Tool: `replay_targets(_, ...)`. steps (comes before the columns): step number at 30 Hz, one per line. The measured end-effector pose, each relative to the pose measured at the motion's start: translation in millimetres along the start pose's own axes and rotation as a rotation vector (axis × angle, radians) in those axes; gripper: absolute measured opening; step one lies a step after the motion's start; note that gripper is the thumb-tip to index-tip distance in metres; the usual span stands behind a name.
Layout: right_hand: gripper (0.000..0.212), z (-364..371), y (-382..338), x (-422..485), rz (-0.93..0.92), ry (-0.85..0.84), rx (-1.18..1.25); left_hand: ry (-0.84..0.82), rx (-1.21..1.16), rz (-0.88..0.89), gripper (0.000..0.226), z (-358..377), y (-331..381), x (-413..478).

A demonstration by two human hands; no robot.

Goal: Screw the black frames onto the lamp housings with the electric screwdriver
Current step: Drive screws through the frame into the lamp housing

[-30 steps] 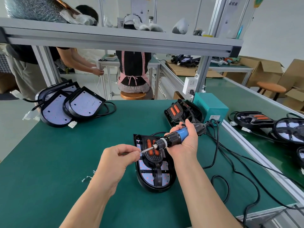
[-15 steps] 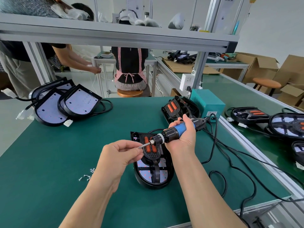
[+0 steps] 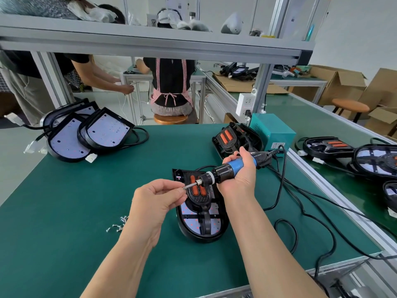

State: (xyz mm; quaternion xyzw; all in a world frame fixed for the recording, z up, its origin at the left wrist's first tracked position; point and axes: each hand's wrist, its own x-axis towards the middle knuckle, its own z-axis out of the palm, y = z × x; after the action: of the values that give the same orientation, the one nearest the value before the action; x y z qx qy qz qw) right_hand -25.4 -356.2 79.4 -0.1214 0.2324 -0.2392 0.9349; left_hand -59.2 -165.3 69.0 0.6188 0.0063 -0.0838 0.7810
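Right hand point(image 3: 238, 179) grips the screwdriver point(image 3: 225, 171), held near level above the housing point(image 3: 202, 235); left hand point(image 3: 156, 201) pinches its bit point(image 3: 190, 185) at the tip. Housing lies flat mid-tabletop point(image 3: 64, 233), frame point(image 3: 199, 197) seated on it. Loose screws point(image 3: 117, 225) lie to its left.

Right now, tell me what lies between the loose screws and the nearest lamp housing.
Head view: the left hand and its wrist hang between the loose screws and the lamp housing, over green mat.
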Motion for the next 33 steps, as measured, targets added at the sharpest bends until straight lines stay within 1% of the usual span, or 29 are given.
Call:
replay_targets(5,0.02,2.8,2.1,-0.4,-0.009,0.038,-0.055,0.113,0.213,0.159,0.025,7.8,-7.4,-2.5)
replay_targets(10,0.023,2.9,4.7,0.4,0.014,0.093,-0.079,0.151,0.225,0.277,0.033,13.3,-8.1,-5.4)
replay_targets(17,0.022,2.8,6.9,-4.5,0.028,0.104,-0.093,0.096,0.265,0.271,0.024,5.5,-7.7,-1.8)
replay_targets(25,0.023,9.2,6.0,-8.6,0.009,0.099,-0.087,0.087,0.241,0.292,0.024,4.3,-6.9,1.2)
replay_targets(33,0.022,9.1,4.0,-8.8,0.01,0.11,-0.074,0.063,0.169,0.261,0.025,4.7,-9.1,3.0)
